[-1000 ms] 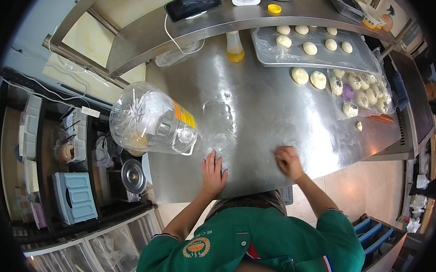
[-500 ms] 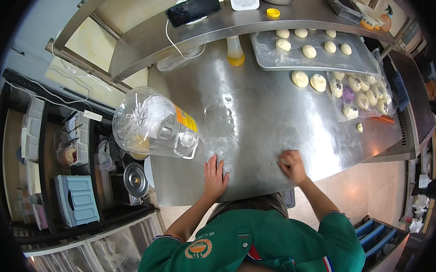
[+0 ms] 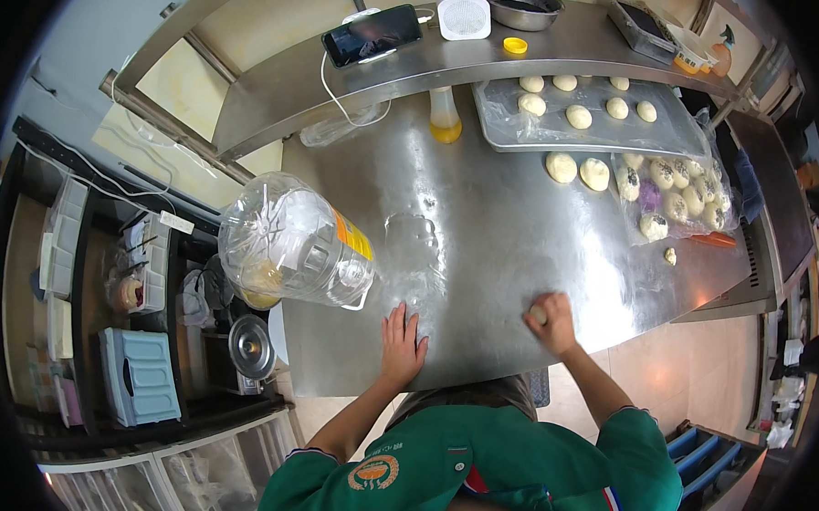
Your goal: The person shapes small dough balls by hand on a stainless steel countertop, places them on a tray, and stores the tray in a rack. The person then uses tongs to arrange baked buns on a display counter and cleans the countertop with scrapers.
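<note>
On the bench (image 3: 492,250), near the front edge and right of its middle, the right hand (image 3: 555,324) curls over a small pale lump (image 3: 539,314), which looks like dough and shows between the thumb and fingers; this grip is closed around it, though the palm side is hidden. The left hand (image 3: 404,347) lies palm down near the front edge, toward the front left corner, fingers spread and holding nothing, just right of a large clear jug (image 3: 323,252) by the left edge. Two dough balls (image 3: 561,167) sit toward the rear right, just in front of a metal tray (image 3: 606,141). The lump should be light, soft and easily dented, perhaps tacky against the smooth metal; a loose cupped hold around its sides, low down, would likely suit it better than a fingertip pinch.
</note>
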Demonstrator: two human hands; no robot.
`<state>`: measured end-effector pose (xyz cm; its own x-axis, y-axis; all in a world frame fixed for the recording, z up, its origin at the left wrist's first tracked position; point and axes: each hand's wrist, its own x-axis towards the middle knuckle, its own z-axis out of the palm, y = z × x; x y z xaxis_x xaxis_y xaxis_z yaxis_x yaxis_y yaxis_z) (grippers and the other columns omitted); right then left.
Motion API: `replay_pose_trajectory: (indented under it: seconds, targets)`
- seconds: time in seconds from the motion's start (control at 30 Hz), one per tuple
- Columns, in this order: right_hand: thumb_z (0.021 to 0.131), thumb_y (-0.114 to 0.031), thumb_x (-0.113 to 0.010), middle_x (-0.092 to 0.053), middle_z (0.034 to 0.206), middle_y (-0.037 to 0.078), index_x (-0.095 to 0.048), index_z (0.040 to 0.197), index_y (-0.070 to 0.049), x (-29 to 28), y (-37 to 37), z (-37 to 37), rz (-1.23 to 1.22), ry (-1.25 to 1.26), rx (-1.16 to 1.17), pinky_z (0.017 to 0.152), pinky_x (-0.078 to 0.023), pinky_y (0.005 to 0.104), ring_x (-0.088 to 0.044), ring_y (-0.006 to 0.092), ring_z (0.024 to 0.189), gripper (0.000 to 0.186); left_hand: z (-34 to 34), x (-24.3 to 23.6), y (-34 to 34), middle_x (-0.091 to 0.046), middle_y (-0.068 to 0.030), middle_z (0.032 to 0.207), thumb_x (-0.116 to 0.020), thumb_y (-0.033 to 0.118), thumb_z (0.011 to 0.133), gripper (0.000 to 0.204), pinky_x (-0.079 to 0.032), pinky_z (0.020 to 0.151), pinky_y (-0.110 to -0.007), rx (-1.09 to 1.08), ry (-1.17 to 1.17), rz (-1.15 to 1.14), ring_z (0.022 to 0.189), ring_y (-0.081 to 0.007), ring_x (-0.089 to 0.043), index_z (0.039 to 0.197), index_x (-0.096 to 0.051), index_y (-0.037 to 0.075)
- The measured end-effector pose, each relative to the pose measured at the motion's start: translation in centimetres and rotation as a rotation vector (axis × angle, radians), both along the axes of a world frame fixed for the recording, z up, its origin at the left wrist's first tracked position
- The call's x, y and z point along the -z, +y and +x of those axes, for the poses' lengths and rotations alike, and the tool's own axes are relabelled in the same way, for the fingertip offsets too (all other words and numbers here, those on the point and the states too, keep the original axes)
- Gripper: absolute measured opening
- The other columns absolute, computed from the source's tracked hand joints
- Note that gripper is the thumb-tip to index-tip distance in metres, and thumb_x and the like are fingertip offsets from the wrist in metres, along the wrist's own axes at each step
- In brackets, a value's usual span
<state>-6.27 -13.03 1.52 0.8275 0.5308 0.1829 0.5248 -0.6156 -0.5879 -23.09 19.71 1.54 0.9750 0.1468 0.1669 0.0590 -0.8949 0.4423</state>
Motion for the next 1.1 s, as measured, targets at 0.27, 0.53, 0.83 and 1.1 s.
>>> replay_pose_trajectory:
  seconds: [0.27,0.53,0.83,1.1]
  targets:
    - [0.076,-0.015,-0.078,-0.059,0.120,0.018,-0.059,0.113,-0.001,1.4,9.1,2.8,0.123,-0.308,0.152,0.101,-0.041,0.0470,-0.053,0.0394,0.113,0.044,-0.3,0.1,-0.1,-0.028,-0.0252,0.156,-0.064,0.024,0.090,0.054,-0.021,0.116,-0.062,0.014,0.004,0.012,0.143,-0.0450,-0.028,0.137,-0.048,0.000]
    - [0.074,-0.017,-0.080,-0.057,0.104,0.015,-0.056,0.100,-0.004,0.4,1.6,4.0,0.078,-0.174,0.154,0.084,-0.042,0.0472,-0.052,0.0370,0.096,0.037,-0.4,0.5,-0.2,-0.027,-0.0261,0.156,-0.065,0.021,0.089,0.055,-0.020,0.116,-0.061,0.003,-0.009,-0.028,0.141,-0.0472,-0.029,0.137,-0.048,0.001]
    - [0.077,-0.016,-0.077,-0.059,0.119,0.016,-0.059,0.114,-0.002,1.7,3.2,-1.5,0.240,-0.117,-0.233,0.101,-0.041,0.0509,-0.052,0.0391,0.116,0.043,-0.3,0.4,0.1,-0.027,-0.0272,0.155,-0.065,0.020,0.088,0.055,-0.020,0.116,-0.062,0.029,-0.013,-0.010,0.140,-0.0486,-0.029,0.137,-0.048,0.000]
    - [0.075,-0.015,-0.076,-0.059,0.112,0.017,-0.059,0.108,-0.002,0.6,6.8,6.6,0.135,-0.267,0.360,0.094,-0.041,0.0484,-0.052,0.0375,0.107,0.039,-0.3,0.4,-0.1,-0.028,-0.0275,0.155,-0.065,0.020,0.087,0.055,-0.020,0.116,-0.061,0.031,0.004,-0.021,0.140,-0.0486,-0.029,0.136,-0.049,0.000]
